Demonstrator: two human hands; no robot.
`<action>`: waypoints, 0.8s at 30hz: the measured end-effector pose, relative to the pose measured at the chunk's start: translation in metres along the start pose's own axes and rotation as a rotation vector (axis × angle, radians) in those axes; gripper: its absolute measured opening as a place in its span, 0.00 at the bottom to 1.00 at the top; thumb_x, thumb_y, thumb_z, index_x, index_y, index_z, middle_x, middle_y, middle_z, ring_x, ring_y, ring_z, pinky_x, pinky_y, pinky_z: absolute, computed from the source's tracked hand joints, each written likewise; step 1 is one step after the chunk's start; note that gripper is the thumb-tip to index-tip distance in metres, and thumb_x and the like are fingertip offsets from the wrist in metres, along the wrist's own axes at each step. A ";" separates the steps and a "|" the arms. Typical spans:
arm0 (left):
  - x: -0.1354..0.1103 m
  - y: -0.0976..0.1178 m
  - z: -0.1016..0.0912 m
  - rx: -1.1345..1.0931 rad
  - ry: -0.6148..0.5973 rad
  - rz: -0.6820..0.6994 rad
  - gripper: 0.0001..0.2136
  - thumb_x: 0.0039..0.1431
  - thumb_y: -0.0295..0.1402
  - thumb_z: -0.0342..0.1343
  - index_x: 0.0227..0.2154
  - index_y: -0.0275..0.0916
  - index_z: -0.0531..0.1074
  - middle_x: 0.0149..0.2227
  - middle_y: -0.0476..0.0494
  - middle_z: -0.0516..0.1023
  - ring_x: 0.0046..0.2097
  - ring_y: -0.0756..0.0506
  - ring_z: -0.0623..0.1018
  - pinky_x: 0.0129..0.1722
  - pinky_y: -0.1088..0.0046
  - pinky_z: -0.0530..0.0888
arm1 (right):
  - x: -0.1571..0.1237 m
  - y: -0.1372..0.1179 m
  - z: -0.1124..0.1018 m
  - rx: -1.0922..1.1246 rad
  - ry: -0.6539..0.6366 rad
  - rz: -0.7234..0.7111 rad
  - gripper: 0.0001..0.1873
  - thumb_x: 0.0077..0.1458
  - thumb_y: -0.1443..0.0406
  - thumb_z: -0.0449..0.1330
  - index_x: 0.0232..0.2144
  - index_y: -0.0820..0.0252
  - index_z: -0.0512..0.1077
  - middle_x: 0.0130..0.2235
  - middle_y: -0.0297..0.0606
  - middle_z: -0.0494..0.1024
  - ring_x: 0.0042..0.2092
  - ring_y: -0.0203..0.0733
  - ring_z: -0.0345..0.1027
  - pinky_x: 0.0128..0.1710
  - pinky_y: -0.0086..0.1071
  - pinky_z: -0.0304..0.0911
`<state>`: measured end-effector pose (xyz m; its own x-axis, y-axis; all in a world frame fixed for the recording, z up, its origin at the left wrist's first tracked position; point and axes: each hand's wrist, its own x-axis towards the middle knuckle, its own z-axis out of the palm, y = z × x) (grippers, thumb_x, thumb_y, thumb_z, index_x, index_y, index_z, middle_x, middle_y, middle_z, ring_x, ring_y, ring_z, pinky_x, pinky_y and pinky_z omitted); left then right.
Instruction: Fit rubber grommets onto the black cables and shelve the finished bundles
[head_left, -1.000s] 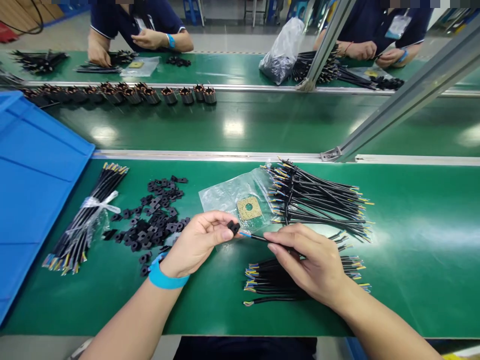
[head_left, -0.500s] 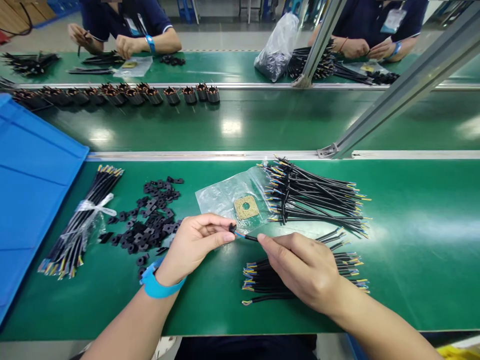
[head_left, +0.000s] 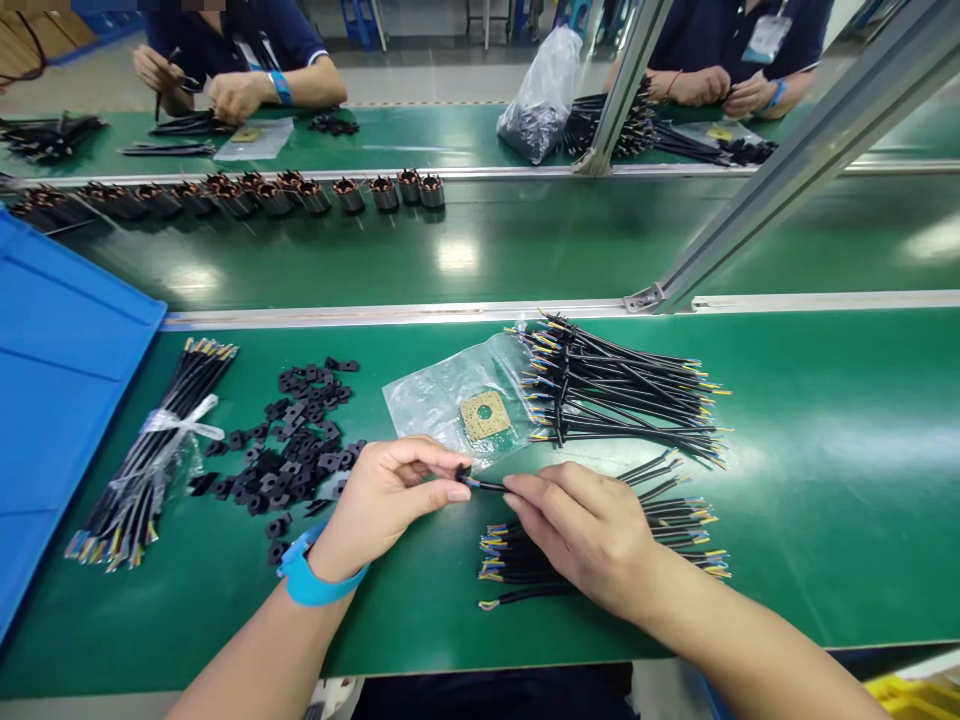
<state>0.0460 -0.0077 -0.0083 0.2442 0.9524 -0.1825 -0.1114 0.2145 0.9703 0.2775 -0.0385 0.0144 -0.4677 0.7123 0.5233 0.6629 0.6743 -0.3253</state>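
My left hand (head_left: 386, 495) pinches a small black plastic piece (head_left: 463, 472) at its fingertips. My right hand (head_left: 589, 530) grips a thin black cable (head_left: 489, 486) whose coloured wire end meets that piece. The two hands are close together above the green mat (head_left: 825, 480). Under my right hand lies a small pile of black cables (head_left: 675, 525) with coloured wire tips. A heap of loose black plastic pieces (head_left: 296, 435) lies just left of my left hand.
A larger pile of cables (head_left: 622, 390) and a clear bag with a tan square (head_left: 484, 414) lie beyond my hands. A tied cable bundle (head_left: 150, 455) and a blue bin (head_left: 60, 400) are at the left. Motor stators (head_left: 247, 192) line the conveyor. Other people work opposite.
My right hand has slid left along the cable toward my left hand, so less cable shows between them. The black piece stays pinched in my left fingers.
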 end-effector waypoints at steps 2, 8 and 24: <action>-0.002 0.004 -0.003 0.085 -0.023 0.083 0.08 0.45 0.30 0.76 0.31 0.44 0.86 0.30 0.46 0.86 0.32 0.49 0.83 0.33 0.79 0.80 | 0.001 0.000 0.005 0.134 -0.029 0.074 0.06 0.68 0.67 0.59 0.41 0.61 0.77 0.33 0.36 0.81 0.31 0.33 0.75 0.33 0.27 0.73; -0.006 0.009 -0.007 0.403 -0.005 0.276 0.08 0.49 0.31 0.75 0.34 0.47 0.87 0.33 0.47 0.87 0.35 0.48 0.85 0.38 0.78 0.80 | 0.010 -0.001 -0.001 0.421 -0.120 0.269 0.08 0.68 0.67 0.58 0.38 0.60 0.76 0.29 0.33 0.77 0.28 0.32 0.71 0.29 0.25 0.69; -0.013 0.009 0.008 0.455 0.081 0.488 0.08 0.51 0.27 0.73 0.35 0.39 0.85 0.33 0.48 0.86 0.35 0.52 0.85 0.40 0.85 0.80 | 0.004 -0.001 0.002 0.093 0.076 0.048 0.04 0.65 0.71 0.62 0.42 0.61 0.75 0.32 0.36 0.81 0.31 0.34 0.75 0.33 0.27 0.71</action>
<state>0.0491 -0.0203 0.0041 0.1939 0.9340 0.3002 0.2305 -0.3408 0.9114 0.2733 -0.0361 0.0154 -0.3888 0.7295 0.5627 0.6243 0.6577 -0.4214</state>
